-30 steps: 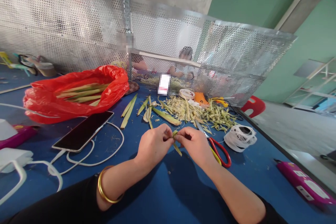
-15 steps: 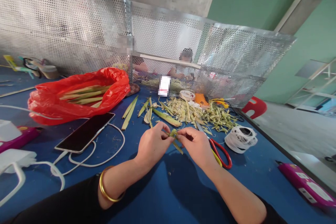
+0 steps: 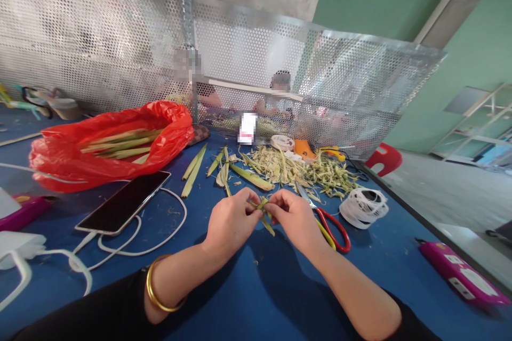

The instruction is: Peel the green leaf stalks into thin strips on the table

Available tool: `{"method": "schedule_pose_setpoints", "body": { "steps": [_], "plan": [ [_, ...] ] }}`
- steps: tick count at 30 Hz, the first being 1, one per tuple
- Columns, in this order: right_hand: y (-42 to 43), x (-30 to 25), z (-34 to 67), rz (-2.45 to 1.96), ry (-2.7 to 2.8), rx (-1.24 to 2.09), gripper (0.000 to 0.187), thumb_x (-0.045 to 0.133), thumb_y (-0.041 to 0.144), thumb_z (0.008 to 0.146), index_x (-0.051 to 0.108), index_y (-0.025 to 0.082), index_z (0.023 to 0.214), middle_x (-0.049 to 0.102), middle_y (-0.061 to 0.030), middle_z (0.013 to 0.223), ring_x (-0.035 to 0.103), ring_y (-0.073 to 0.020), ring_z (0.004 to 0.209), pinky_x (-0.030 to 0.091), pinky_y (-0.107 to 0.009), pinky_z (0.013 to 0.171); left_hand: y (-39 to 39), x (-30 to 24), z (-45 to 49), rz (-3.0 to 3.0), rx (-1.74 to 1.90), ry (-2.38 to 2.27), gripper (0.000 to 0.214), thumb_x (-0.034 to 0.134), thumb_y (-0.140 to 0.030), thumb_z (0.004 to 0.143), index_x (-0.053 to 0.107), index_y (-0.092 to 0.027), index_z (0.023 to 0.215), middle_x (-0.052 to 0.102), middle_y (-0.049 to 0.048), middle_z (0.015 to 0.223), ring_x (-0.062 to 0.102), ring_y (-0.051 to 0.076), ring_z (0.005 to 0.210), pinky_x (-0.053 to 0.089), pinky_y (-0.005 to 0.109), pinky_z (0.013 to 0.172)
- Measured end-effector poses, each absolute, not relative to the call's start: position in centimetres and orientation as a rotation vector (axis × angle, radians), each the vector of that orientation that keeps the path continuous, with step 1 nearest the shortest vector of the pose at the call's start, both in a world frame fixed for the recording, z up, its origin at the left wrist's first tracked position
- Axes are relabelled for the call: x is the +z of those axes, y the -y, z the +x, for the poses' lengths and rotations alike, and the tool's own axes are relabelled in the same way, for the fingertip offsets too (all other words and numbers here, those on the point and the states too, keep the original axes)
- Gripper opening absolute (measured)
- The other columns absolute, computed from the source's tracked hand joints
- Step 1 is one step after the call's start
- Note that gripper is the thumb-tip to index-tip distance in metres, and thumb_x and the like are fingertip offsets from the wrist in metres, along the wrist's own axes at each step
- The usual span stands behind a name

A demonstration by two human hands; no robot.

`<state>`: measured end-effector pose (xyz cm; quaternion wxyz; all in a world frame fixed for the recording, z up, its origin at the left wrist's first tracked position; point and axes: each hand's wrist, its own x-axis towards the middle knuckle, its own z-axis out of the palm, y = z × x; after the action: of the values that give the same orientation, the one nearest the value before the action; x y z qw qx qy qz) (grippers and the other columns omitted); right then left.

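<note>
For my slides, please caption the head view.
Left hand and right hand pinching a green leaf strip over a blue table, red-handled scissors nearby.

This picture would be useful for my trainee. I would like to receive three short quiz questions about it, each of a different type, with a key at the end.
1. True or false: only one hand has its fingers on the small green leaf piece.

2. Choose one. The plastic bag that holds long leaves is:
A) blue
B) red
C) white

3. Fill in the missing word: the gold bangle is worn on the person's ____ arm.

Key:
1. False; the left hand and the right hand both have fingertips on it.
2. B
3. left
</note>
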<state>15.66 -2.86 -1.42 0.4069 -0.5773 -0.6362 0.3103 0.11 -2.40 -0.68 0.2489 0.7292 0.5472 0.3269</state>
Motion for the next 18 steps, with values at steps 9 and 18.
{"method": "schedule_pose_setpoints", "body": {
  "steps": [9,18],
  "plan": [
    [2.8,-0.6,16.2,-1.286,1.559,1.209,0.016,0.062,0.027,0.073,0.064,0.016,0.085,0.064,-0.0011,0.074,0.061,-0.0148,0.068,0.048,-0.029,0.070,2.0,-1.3,-0.2,2.019,0.862,-1.385,0.013,0.056,-0.020,0.069,0.057,-0.024,0.082,0.065,-0.0053,0.059,0.057,0.014,0.057,0.031,0.021,0.055],
    [2.6,-0.7,16.4,-1.409,1.528,1.119,0.021,0.062,0.036,0.073,0.064,0.016,0.067,0.049,0.0044,0.050,0.048,-0.0098,0.045,0.039,-0.023,0.048,2.1,-1.2,-0.2,2.019,0.802,-1.241,0.003,0.056,-0.022,0.069,0.059,-0.023,0.069,0.061,-0.0057,0.058,0.055,0.012,0.056,0.033,0.020,0.053]
  ]
}}
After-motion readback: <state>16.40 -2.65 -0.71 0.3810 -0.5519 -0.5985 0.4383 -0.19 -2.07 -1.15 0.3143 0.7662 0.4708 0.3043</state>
